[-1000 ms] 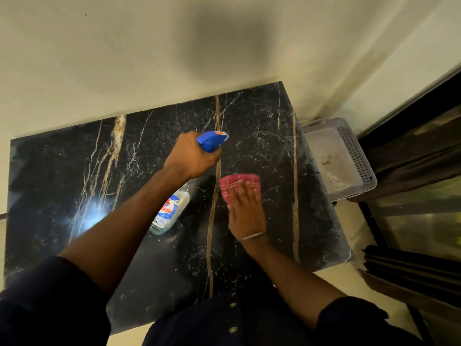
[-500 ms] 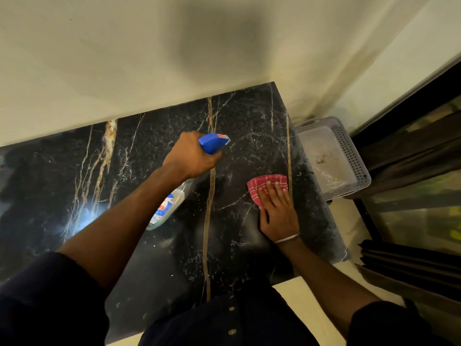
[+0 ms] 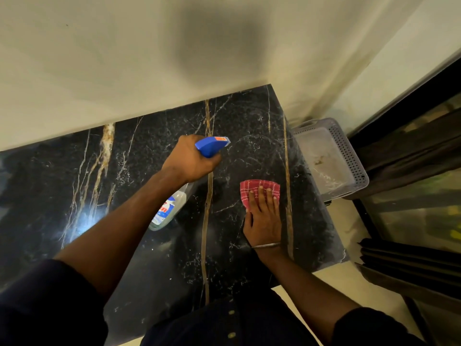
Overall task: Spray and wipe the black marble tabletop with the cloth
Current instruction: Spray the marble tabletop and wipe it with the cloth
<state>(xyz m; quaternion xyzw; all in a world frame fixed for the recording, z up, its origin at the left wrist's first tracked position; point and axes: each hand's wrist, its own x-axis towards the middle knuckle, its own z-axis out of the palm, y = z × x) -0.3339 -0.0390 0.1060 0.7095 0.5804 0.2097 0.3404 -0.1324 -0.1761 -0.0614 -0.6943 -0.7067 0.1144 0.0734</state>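
Observation:
The black marble tabletop [image 3: 139, 171] with gold and white veins fills the middle of the view, set against a pale wall. My left hand [image 3: 189, 161] grips a clear spray bottle [image 3: 169, 208] by its blue trigger head, held above the table's centre with the nozzle pointing right. A folded red checked cloth [image 3: 257, 187] lies flat on the marble near the right edge. My right hand [image 3: 264, 216] presses on the cloth with straight fingers.
A grey perforated plastic basket [image 3: 349, 156] stands just off the table's right edge. Dark glass panels and a black frame [image 3: 411, 196] lie further right. Pale floor shows past the table's right front corner. A bright light glare sits on the left marble.
My right hand has slid the cloth rightward from the table's centre vein toward the right edge. My left hand with the spray bottle has stayed about where it was.

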